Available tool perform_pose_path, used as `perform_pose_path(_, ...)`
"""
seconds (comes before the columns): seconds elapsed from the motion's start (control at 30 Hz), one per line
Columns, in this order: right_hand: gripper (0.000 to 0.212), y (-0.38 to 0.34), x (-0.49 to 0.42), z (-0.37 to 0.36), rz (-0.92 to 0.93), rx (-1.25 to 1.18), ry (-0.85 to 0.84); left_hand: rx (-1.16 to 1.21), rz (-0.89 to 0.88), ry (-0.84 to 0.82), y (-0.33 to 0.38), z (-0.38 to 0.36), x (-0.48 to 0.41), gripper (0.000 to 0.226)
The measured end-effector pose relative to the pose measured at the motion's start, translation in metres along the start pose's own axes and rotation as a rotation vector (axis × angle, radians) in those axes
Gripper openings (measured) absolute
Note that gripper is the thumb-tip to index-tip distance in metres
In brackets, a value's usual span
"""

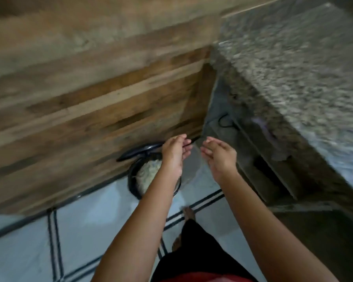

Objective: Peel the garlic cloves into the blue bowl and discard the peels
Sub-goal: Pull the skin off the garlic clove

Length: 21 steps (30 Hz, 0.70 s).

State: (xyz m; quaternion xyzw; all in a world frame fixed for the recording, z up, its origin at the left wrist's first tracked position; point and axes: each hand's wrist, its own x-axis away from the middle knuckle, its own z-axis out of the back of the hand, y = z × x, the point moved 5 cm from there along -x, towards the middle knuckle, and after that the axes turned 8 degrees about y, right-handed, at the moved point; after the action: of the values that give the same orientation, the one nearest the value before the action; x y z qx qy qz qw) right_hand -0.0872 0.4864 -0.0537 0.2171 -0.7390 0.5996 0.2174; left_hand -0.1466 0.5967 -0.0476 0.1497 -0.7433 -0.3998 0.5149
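Note:
A black round bin (133,180) stands on the tiled floor against a wooden cabinet, its lid (138,152) tipped up at the back. Pale garlic peels (148,175) lie heaped inside it. My left hand (174,154) hovers over the bin's right side with its fingers straight and nothing in it. My right hand (218,156) hangs just to the right, palm facing the left hand, fingers relaxed and empty. The two hands are a small gap apart. The blue bowl and garlic cloves are out of view.
A wooden cabinet front (90,94) fills the upper left. A speckled granite counter (293,64) runs along the right, with a dark recess (261,159) beneath it. White floor tiles (94,226) with dark lines lie below. My foot (189,213) stands near the bin.

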Motion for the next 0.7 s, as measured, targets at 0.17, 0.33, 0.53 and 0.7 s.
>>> perform_pose_path(0.17,0.01,-0.116,0.031,0.137,0.224,-0.223,0.15,-0.153,-0.055,-0.362,-0.019,-0.141,0.11,0.018)
perform_pose_path(0.33,0.011,-0.187,0.055,0.274,0.375,-0.426,0.293,-0.231,-0.111,-0.647,-0.071,-0.258,0.214,0.022)
perform_pose_path(0.53,0.007,-0.228,0.064,0.446,0.459,-0.387,0.513,-0.397,-0.092,-0.912,-0.173,-0.36,0.325,0.017)
perform_pose_path(0.7,0.018,-0.23,0.051,0.55,0.399,-0.193,0.745,-0.569,-0.095,-0.951,-0.242,-0.405,0.358,0.021)
